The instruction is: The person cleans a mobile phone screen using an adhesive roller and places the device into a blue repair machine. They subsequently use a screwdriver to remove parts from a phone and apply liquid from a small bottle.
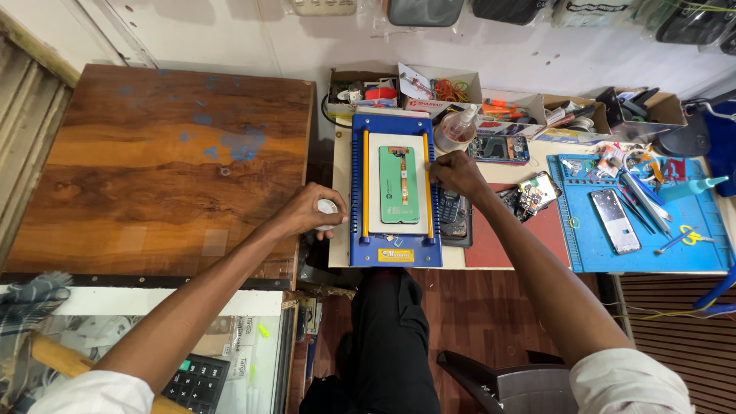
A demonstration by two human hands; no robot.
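Note:
A blue machine [359, 245] with yellow rails stands on the workbench, and a green phone screen panel [399, 188] lies face down on its white plate. My left hand [307, 211] is closed around a small white round object [327, 205] at the machine's left edge. My right hand [456, 173] rests on the machine's right rail, its fingers touching the plate's right side, and holds nothing that I can see.
A wooden tabletop [153, 161] lies to the left. A blue mat [606, 230] on the right carries a phone [615, 220], tweezers and scissors [682, 238]. Cardboard boxes of parts [441, 88] line the back wall. A calculator [198, 383] sits at the lower left.

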